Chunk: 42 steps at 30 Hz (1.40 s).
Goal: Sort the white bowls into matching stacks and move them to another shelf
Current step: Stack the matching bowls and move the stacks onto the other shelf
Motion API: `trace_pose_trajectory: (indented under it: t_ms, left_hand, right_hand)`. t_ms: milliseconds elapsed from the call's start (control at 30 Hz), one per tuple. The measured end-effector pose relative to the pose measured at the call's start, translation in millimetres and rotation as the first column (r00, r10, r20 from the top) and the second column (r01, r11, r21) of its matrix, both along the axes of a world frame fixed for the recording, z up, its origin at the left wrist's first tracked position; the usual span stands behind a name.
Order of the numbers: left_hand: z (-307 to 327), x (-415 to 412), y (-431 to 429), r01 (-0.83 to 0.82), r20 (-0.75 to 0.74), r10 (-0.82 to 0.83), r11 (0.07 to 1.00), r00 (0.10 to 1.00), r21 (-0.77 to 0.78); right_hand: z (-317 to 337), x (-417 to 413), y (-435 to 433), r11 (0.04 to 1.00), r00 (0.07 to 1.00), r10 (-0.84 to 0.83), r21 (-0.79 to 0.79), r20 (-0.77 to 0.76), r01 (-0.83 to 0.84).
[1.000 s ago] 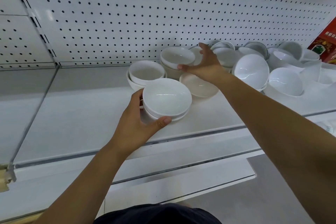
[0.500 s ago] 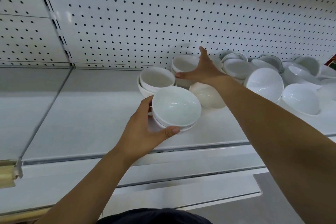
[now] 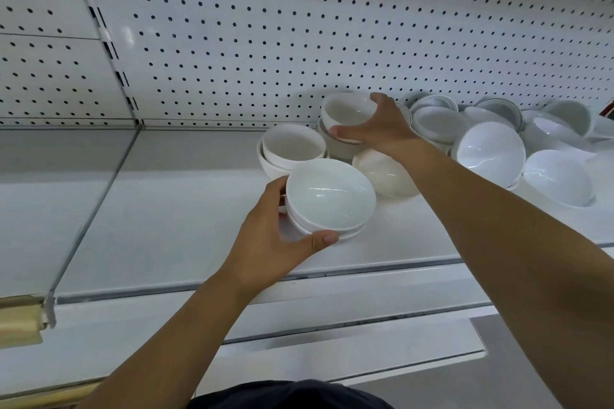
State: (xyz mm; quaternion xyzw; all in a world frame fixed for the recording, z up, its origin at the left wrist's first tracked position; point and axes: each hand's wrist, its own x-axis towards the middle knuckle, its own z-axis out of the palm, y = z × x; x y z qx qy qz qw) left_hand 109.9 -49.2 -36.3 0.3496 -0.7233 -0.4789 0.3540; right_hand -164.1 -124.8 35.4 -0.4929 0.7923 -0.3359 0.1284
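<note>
My left hand [image 3: 265,242] grips a short stack of white bowls [image 3: 329,199] from its left side, thumb under the front rim, near the shelf's front. My right hand [image 3: 382,126] grips a small cream bowl [image 3: 345,109] by its rim, tilted and raised off the bowl beneath it [image 3: 335,146] at the back. A second small stack of cream bowls [image 3: 292,149] sits to the left of it. A shallow cream bowl [image 3: 382,173] lies under my right wrist.
A heap of loose white bowls [image 3: 491,146] fills the right end of the white shelf [image 3: 166,216]. Pegboard wall [image 3: 299,26] behind. A divider [image 3: 99,196] splits off the left shelf bay. A lower shelf edge [image 3: 332,342] juts out below.
My right hand has closed round the small cream bowl at the back and lifted it, tilting it. My left hand keeps its hold on the front stack.
</note>
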Motion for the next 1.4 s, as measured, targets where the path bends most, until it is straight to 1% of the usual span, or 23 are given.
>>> trace_pose_trajectory:
  t_ms: [67,233,367,533,667,833,1133,1400]
  left_hand:
    - [0.2,0.2,0.0,-0.001,0.001,0.001,1.0,1.0,-0.001]
    - [-1.0,0.8,-0.2,0.002,0.002,-0.002,1.0,1.0,-0.01]
    - [0.4,1.0,-0.2,0.002,0.008,-0.002,1.0,1.0,-0.018]
    - [3.9,2.5,1.7,0.009,-0.029,-0.01,1.0,1.0,-0.018]
    - [4.9,3.1,2.2,0.023,-0.041,-0.023,1.0,0.999,-0.011]
    - [3.0,3.4,2.1,0.023,-0.047,-0.023,1.0,0.999,0.003]
    - [1.4,5.4,2.3,0.03,-0.039,-0.03,0.999,0.999,-0.015]
    - [0.7,6.9,3.1,0.028,-0.024,-0.028,0.999,0.999,-0.02]
  right_hand:
    - [8.2,3.3,5.9,1.0,1.0,0.002,-0.022,-0.016,-0.002]
    - [24.7,16.1,33.0,0.996,0.999,0.05,-0.077,0.001,-0.05]
    - [36.0,28.8,64.3,0.98,0.988,0.143,-0.148,0.06,-0.133]
    - [37.8,49.9,96.4,0.95,0.961,0.267,-0.187,0.068,-0.251]
    - [25.4,59.1,115.4,0.944,0.944,0.311,-0.151,0.108,-0.294]
    - [12.0,68.9,129.3,0.934,0.931,0.352,-0.096,0.093,-0.344]
    - [1.1,69.3,135.4,0.909,0.896,0.415,-0.114,0.155,-0.401]
    - [-4.4,69.0,133.2,0.898,0.882,0.44,-0.083,0.168,-0.432]
